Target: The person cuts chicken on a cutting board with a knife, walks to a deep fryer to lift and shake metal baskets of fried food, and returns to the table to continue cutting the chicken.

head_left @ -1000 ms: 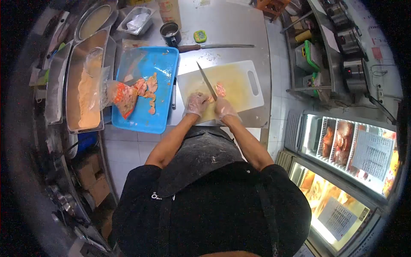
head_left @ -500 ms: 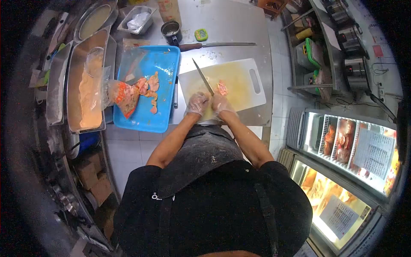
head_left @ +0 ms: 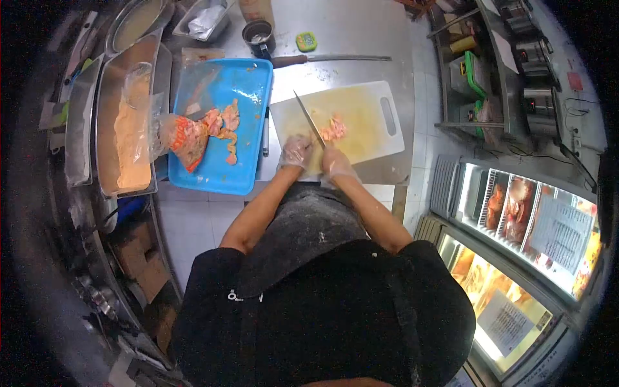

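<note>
In a clear plastic glove, my right hand [head_left: 336, 161] grips a kitchen knife [head_left: 309, 119] whose blade points up and left across the cutting board [head_left: 391, 137]. My left hand [head_left: 297, 151], gloved too, is curled on the board just left of the blade; whatever lies under its fingers is hidden. Small cut pieces of pale pink raw meat [head_left: 334, 128] lie right of the blade, close to my right hand. Left of the board, a blue tray [head_left: 219, 180] carries larger strips of raw meat [head_left: 230, 117] and a clear plastic bag [head_left: 187, 143] with more meat in it.
A long honing rod [head_left: 348, 58] with a wooden handle lies behind the board. Near it are a dark metal mug [head_left: 258, 39] and a green timer [head_left: 306, 42]. A deep metal pan of orange powder [head_left: 132, 155] stands left of the tray. Lit fridges [head_left: 509, 309] line the right.
The cut meat right of the blade is spread wider and looks like more. Both hands stay close together at the board, the right still on the knife. The whole view has shifted slightly.
</note>
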`<state>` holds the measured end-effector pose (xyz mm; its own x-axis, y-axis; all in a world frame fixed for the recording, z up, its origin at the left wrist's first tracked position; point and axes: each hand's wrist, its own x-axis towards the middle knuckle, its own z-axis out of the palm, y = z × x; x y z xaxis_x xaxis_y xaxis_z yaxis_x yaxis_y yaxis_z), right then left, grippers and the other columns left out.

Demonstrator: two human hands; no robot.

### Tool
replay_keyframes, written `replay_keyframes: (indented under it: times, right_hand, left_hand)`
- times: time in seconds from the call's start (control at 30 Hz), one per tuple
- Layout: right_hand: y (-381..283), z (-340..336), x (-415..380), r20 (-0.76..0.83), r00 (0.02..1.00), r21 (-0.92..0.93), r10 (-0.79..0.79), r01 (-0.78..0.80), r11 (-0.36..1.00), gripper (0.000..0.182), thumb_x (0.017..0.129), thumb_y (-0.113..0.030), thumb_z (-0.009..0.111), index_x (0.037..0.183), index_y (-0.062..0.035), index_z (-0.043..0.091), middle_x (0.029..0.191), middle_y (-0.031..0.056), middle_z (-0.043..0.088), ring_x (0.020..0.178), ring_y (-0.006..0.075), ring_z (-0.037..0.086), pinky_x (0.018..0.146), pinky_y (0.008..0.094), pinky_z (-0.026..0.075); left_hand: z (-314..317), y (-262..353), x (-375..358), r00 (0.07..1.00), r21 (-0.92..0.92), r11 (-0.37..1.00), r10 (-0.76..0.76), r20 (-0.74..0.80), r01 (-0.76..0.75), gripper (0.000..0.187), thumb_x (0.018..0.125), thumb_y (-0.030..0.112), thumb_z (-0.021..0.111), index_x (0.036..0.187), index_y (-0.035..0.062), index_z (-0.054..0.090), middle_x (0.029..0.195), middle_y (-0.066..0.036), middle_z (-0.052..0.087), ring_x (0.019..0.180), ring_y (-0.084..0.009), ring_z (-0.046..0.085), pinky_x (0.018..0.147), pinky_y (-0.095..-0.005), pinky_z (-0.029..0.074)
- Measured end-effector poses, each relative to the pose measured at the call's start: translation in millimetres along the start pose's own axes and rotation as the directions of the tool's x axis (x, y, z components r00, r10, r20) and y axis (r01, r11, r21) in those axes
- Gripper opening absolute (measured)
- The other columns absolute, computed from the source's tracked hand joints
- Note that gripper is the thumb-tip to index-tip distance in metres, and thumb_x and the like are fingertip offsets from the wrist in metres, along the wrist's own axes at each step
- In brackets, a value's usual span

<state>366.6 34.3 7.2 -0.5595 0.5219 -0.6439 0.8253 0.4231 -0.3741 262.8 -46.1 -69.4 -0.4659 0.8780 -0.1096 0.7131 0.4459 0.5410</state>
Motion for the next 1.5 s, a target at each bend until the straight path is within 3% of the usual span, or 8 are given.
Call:
replay_keyframes:
  times: [0.57, 0.77, 0.87, 0.93, 1.07, 1.13, 1.33, 1.5]
  right_hand:
    - [46.5, -12.1, -7.3, -0.232, 0.972, 0.094, 0.037, -0.016, 0.995, 0.033, 0.077, -0.024, 0.046, 0.098, 0.0013, 0.045, 0.08, 0.027, 0.057, 0.078, 0.0401, 0.056, 0.069, 0.0459, 0.044]
    - [80.2, -16.6, -22.5, -0.268, 0.949, 0.043, 0.169, -0.163, 0.986, 0.032, 0.078, -0.024, 0.045, 0.098, 0.0012, 0.049, 0.087, 0.0259, 0.058, 0.084, 0.0377, 0.057, 0.076, 0.0443, 0.045]
    - [71.5, -2.8, -24.9, -0.268, 0.961, 0.005, 0.073, -0.074, 0.997, 0.029, 0.078, -0.024, 0.045, 0.091, 0.0008, 0.055, 0.086, 0.0256, 0.058, 0.084, 0.037, 0.058, 0.074, 0.0441, 0.045]
    - [65.0, 6.2, -20.0, -0.168, 0.984, 0.004, 0.058, -0.058, 0.998, 0.027, 0.079, -0.021, 0.044, 0.091, 0.0006, 0.056, 0.085, 0.0264, 0.058, 0.079, 0.0372, 0.058, 0.07, 0.0452, 0.046]
    - [61.0, 6.7, -31.1, -0.189, 0.976, 0.025, -0.109, 0.116, 0.993, 0.024, 0.079, -0.018, 0.045, 0.092, 0.0, 0.052, 0.082, 0.0267, 0.057, 0.074, 0.0376, 0.058, 0.065, 0.0467, 0.046]
    - [62.6, 3.5, -31.6, -0.209, 0.961, -0.026, -0.184, 0.182, 0.983, 0.019, 0.079, -0.015, 0.044, 0.089, 0.0001, 0.047, 0.075, 0.0266, 0.056, 0.07, 0.0393, 0.057, 0.062, 0.0481, 0.045]
    - [45.7, -21.0, -58.1, -0.256, 0.941, -0.059, -0.223, 0.215, 0.975, 0.012, 0.08, -0.015, 0.04, 0.085, -0.0047, 0.045, 0.068, 0.0236, 0.056, 0.066, 0.039, 0.057, 0.06, 0.0481, 0.044]
    - [106.2, 13.2, -14.0, -0.421, 0.853, 0.041, -0.308, 0.357, 0.933, 0.016, 0.078, -0.016, 0.049, 0.088, -0.0041, 0.046, 0.063, 0.0207, 0.055, 0.058, 0.0392, 0.054, 0.052, 0.0457, 0.043]
  left_hand:
    - [-12.3, 3.9, 12.0, 0.977, -0.008, 0.994, 0.108, -0.185, -0.111, 0.023, 0.07, 0.027, 0.059, 0.072, 0.0045, 0.058, 0.076, -0.015, 0.056, 0.074, -0.0318, 0.053, 0.068, -0.0418, 0.043]
    - [8.5, 39.0, 22.6, 0.974, -0.298, 0.945, -0.182, -0.137, 0.135, 0.023, 0.071, 0.024, 0.057, 0.077, 0.0019, 0.055, 0.08, -0.018, 0.054, 0.075, -0.0351, 0.051, 0.068, -0.0425, 0.042]
    - [6.0, 61.9, 23.5, 0.865, -0.033, 0.997, 0.04, -0.5, -0.065, 0.026, 0.072, 0.024, 0.058, 0.084, 0.0003, 0.053, 0.084, -0.015, 0.054, 0.073, -0.0302, 0.053, 0.067, -0.0379, 0.043]
    - [1.5, 72.0, 18.6, 0.868, -0.582, 0.812, -0.261, -0.422, -0.039, 0.026, 0.075, 0.024, 0.057, 0.089, 0.0027, 0.051, 0.089, -0.01, 0.053, 0.071, -0.022, 0.053, 0.065, -0.031, 0.043]
    - [24.4, 48.5, 36.9, 0.874, -0.66, 0.745, -0.381, -0.301, 0.097, 0.024, 0.078, 0.028, 0.055, 0.089, 0.0062, 0.05, 0.086, -0.007, 0.054, 0.065, -0.0148, 0.049, 0.06, -0.0255, 0.041]
    - [19.0, 52.7, 43.2, 0.88, -0.911, -0.409, -0.451, 0.15, -0.054, 0.024, 0.079, 0.031, 0.052, 0.087, 0.0085, 0.048, 0.077, -0.005, 0.052, 0.059, -0.0129, 0.046, 0.054, -0.0251, 0.039]
    - [-15.1, 36.8, 31.8, 0.84, -0.671, -0.737, -0.31, 0.445, 0.084, 0.027, 0.078, 0.032, 0.047, 0.088, 0.0077, 0.048, 0.073, -0.005, 0.051, 0.051, -0.0144, 0.044, 0.039, -0.0256, 0.037]
    - [-48.0, 10.8, 26.1, 0.94, -0.781, -0.59, -0.106, 0.324, 0.203, 0.025, 0.08, 0.029, 0.044, 0.09, 0.0068, 0.048, 0.075, -0.006, 0.051, 0.056, -0.0173, 0.047, 0.045, -0.0274, 0.043]
